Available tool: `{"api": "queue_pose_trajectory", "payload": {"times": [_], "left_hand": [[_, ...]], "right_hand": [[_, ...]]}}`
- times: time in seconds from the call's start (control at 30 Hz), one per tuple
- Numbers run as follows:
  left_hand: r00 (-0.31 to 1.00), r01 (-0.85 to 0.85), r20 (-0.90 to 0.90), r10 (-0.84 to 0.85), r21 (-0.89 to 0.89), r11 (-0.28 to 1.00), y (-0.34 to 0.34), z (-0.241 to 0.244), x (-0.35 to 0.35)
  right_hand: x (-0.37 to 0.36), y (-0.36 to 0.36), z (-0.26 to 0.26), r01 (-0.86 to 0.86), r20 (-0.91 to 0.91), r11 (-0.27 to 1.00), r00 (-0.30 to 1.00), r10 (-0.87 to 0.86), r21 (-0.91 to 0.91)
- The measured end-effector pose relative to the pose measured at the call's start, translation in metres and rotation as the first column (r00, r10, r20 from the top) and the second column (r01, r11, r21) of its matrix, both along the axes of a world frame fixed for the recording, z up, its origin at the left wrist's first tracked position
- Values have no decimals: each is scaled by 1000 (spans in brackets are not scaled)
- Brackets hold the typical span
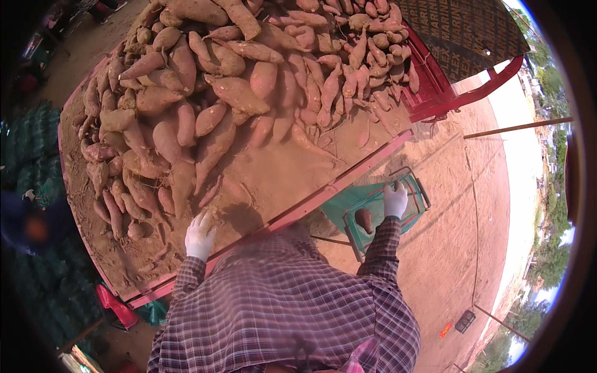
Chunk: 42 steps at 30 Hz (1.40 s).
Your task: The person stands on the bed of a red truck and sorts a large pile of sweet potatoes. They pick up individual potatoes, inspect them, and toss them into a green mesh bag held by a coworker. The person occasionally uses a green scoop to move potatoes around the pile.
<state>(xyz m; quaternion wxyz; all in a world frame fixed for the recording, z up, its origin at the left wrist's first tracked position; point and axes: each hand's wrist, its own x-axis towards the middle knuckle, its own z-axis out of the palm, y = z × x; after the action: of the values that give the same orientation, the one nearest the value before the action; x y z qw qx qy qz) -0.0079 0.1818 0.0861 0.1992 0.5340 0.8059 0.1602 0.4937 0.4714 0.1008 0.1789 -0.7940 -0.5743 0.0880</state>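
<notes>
A large heap of soil-covered sweet potatoes (224, 93) lies on a dusty truck bed. My left hand (200, 237), in a white glove, is over the bed's near edge with fingers spread beside the lowest sweet potatoes; nothing shows in it. To the right, beyond the bed's edge, my gloved right hand (395, 198) is over a green mesh bag (343, 203) stretched on a metal frame (421, 186). A dark reddish sweet potato (364, 220) is inside the bag's opening, left of that hand. Whether the right hand holds anything cannot be told.
The bed's pink metal rim (308, 200) runs between me and the heap. Filled green mesh sacks (32, 149) stand at the left, near a blurred person (35, 224). A red metal side frame (433, 88) rises at upper right. A dark crate (465, 321) lies on the ground.
</notes>
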Motion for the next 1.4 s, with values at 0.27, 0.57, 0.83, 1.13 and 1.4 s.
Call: {"api": "queue_pose_trajectory", "payload": {"times": [0.27, 0.57, 0.83, 1.13, 1.4], "left_hand": [[992, -123, -46, 121, -41, 992, 4, 13, 33], [939, -343, -5, 343, -52, 938, -41, 0, 37], [994, -104, 6, 105, -92, 990, -17, -25, 24], [991, 137, 5, -137, -54, 989, 54, -22, 38], [996, -90, 7, 93, -171, 981, 27, -3, 49]], "right_hand": [[-379, 201, -4, -526, -476, 849, 734, 485, 54], [-323, 159, -19, -370, -990, 928, 139, 13, -39], [-35, -29, 53, 259, -895, 946, 347, -282, -198], [62, -38, -80, 185, -477, 976, 852, -217, -115], [-334, 202, 51, -649, -387, 710, 601, 699, 274]]}}
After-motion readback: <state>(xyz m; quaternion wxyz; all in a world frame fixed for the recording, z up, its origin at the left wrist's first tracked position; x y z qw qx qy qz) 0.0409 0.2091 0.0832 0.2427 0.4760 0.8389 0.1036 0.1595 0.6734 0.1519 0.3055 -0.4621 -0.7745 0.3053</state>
